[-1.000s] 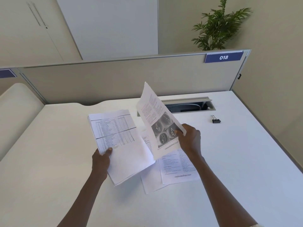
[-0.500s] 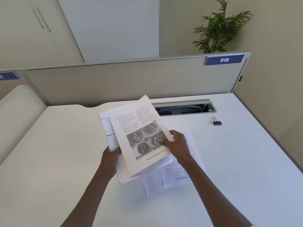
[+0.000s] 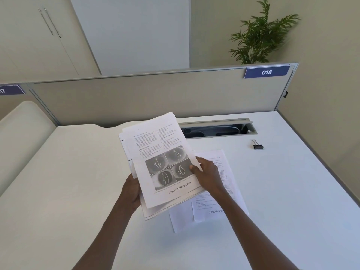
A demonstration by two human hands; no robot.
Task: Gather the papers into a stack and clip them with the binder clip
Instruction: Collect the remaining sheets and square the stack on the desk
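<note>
The left hand [image 3: 132,193] grips the left edge of the paper stack [image 3: 161,164] with curled fingers, and the right hand [image 3: 207,177] pinches its right edge, thumb on the top page, which reads "mebooksfree.com". Right of the stack, loose sheets [image 3: 218,191] lie on the desk [image 3: 282,201]. Further right sits the binder clip [image 3: 258,146], below the "018" label [image 3: 266,72].

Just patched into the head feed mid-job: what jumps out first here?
The held stack of papers dominates mid-frame, raised above the white desk, its top page showing four grey eye photographs; the left hand holds its left edge and the right hand pinches its right edge. More loose sheets lie flat on the desk under the right hand. The black binder clip sits alone at far right, untouched.
</note>
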